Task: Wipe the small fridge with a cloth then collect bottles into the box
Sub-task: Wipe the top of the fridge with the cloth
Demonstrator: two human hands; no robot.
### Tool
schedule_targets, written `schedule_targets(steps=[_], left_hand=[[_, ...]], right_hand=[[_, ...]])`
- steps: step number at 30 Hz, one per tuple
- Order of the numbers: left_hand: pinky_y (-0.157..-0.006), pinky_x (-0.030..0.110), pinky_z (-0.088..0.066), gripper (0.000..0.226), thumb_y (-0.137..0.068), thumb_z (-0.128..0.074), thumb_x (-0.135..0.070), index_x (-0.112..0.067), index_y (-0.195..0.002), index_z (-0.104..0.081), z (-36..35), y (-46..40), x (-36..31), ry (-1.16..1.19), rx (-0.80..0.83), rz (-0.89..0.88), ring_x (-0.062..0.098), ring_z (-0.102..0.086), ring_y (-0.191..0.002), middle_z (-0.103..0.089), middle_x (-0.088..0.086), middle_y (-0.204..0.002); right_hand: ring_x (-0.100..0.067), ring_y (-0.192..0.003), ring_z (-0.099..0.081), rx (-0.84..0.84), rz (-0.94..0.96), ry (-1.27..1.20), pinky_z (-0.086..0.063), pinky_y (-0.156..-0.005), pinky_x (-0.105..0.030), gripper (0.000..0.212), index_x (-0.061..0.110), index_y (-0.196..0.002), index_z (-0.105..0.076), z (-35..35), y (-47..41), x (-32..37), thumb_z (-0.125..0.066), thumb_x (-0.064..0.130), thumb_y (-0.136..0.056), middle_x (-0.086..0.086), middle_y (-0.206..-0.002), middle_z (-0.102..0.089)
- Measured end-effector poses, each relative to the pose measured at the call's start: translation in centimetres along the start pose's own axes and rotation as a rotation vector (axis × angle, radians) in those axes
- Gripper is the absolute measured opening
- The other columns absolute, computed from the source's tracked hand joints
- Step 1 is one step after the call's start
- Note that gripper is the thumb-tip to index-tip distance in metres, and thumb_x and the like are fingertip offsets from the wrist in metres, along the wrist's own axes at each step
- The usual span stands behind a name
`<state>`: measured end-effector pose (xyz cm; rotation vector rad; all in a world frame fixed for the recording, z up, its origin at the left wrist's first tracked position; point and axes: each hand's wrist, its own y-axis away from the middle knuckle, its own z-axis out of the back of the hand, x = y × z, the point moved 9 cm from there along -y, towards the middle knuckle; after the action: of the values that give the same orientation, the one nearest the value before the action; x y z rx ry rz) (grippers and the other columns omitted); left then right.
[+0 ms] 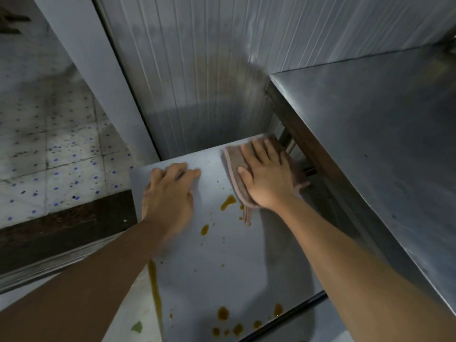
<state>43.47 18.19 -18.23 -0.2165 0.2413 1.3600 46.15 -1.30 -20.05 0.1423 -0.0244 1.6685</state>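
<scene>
The small fridge's grey top [217, 255] fills the lower middle and carries several brown sauce spots and a long drip at its left edge. A folded brown cloth [234, 174] lies at the top's far right corner. My right hand [267, 176] presses flat on the cloth with fingers straight. My left hand [170, 193] rests on the far left part of the top, fingers bent with the tips on the surface, holding nothing. No bottles or box are in view.
A stainless steel counter [370, 124] stands higher, close on the right, its edge just beside the cloth. A ribbed metal wall [209, 70] rises behind the fridge. Dirty tiled floor [49, 144] and a dark threshold strip [61, 230] lie to the left.
</scene>
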Motion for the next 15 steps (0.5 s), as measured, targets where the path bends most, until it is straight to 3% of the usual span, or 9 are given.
schedule_targets(steps=[4,7,11,15], left_hand=[[-0.100,0.042,-0.036,0.055,-0.086,-0.051,-0.005,-0.022,-0.138,-0.045,0.5,0.2,0.3,0.052,0.053,-0.062,0.028,-0.031,-0.124,-0.038,0.001,-0.145],[-0.102,0.045,-0.035,0.052,-0.084,-0.054,-0.013,-0.023,-0.134,-0.045,1.3,0.7,2.1,-0.063,0.035,-0.036,0.027,-0.031,-0.126,-0.041,0.001,-0.141],[-0.094,0.046,-0.042,0.047,-0.087,-0.052,-0.026,-0.027,-0.133,-0.046,1.3,1.7,3.7,-0.062,0.011,-0.018,0.029,-0.032,-0.121,-0.042,0.001,-0.137],[-0.095,0.043,-0.041,0.045,-0.089,-0.051,-0.031,-0.028,-0.134,-0.046,1.3,1.8,4.0,-0.043,-0.013,-0.037,0.028,-0.033,-0.119,-0.043,-0.001,-0.136]], right_hand=[[-0.024,-0.147,0.004,0.022,0.158,0.002,0.001,-0.116,-0.051,0.063,0.031,-0.151,-0.002,-1.3,7.2,3.9,-0.006,0.056,-0.094,0.001,-0.160,0.002],[-0.022,-0.147,0.000,0.039,0.232,-0.005,-0.001,-0.116,-0.051,0.061,0.036,-0.150,-0.004,-1.1,7.1,3.2,-0.009,0.060,-0.094,0.004,-0.160,-0.002],[-0.024,-0.147,0.000,0.000,0.017,0.014,-0.010,-0.115,-0.057,0.060,0.033,-0.150,-0.007,0.1,-0.7,-0.4,-0.017,0.056,-0.096,0.002,-0.160,-0.003],[-0.028,-0.145,-0.010,-0.057,-0.070,-0.013,-0.012,-0.112,-0.061,0.051,0.030,-0.143,-0.028,0.2,-4.8,1.0,-0.023,0.050,-0.097,0.000,-0.155,-0.023]])
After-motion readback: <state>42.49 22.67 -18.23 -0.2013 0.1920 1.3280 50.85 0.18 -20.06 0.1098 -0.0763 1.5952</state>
